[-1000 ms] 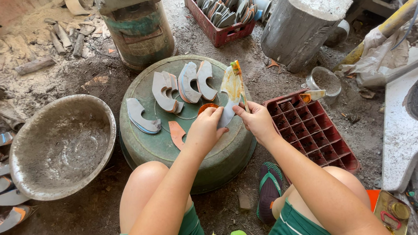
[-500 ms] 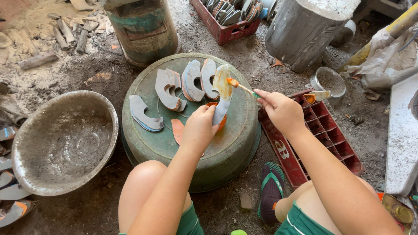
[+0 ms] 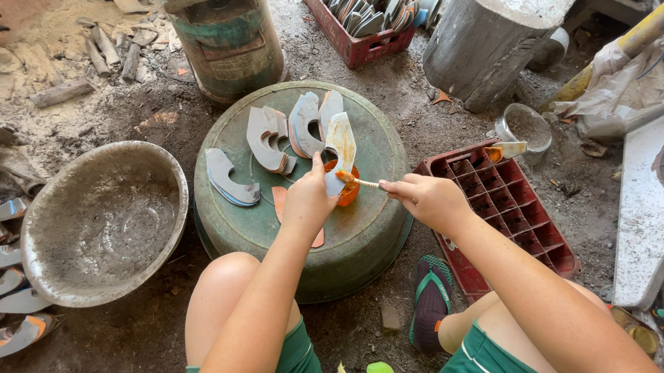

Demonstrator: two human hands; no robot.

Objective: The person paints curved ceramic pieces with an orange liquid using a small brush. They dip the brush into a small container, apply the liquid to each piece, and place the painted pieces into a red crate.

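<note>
A: Grip check?

B: Your left hand [image 3: 308,203] pinches the grey curved piece [image 3: 340,149] upright over the small orange glue pot [image 3: 343,190], on the upturned green basin [image 3: 365,230]. Your right hand [image 3: 425,200] is clenched on a thin brush [image 3: 358,181], tip at the piece's lower edge.

A: Doing it well?

B: Keep the piece steady, stroke along the edge, let drips fall into the pot.

A: Room?

B: Tight to the left: cut pieces [image 3: 267,137] lie just beside the pot. The basin rim is near your wrists. The red crate [image 3: 518,213] sits to the right, the metal bowl [image 3: 103,220] well to the left.
</note>
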